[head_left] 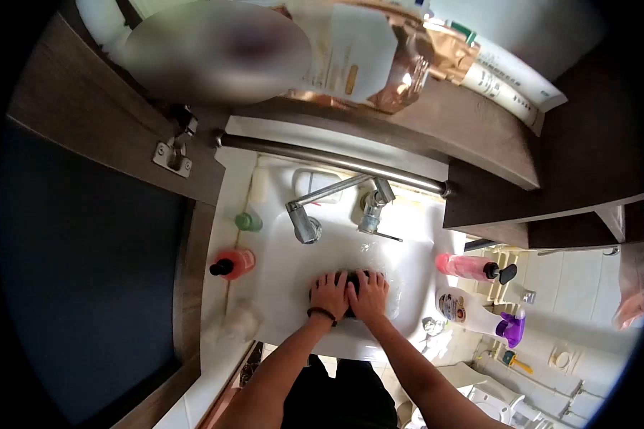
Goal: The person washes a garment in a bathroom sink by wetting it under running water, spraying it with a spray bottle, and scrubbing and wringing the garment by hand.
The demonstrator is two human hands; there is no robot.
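Observation:
In the basin of a white sink [279, 286], both hands press down on a dark bundle [353, 279] that looks like wet cloth; its exact kind is hidden under the fingers. My left hand [329, 294], with a dark bracelet at the wrist, curls over the bundle's left part. Beside it, my right hand [369, 294] curls over the right part, the thumbs close together. Shallow water lies around the bundle. A chrome faucet [329, 191] with a jointed spout reaches over the basin beyond the hands, its outlet to the left.
Left of the basin stand a red pump bottle [237, 264] and a green-capped bottle [248, 222]. On the right rim are a pink pump bottle [466, 267] and a white spray bottle [465, 307]. An open cabinet door [93, 236] and a loaded shelf [472, 129] hang close above.

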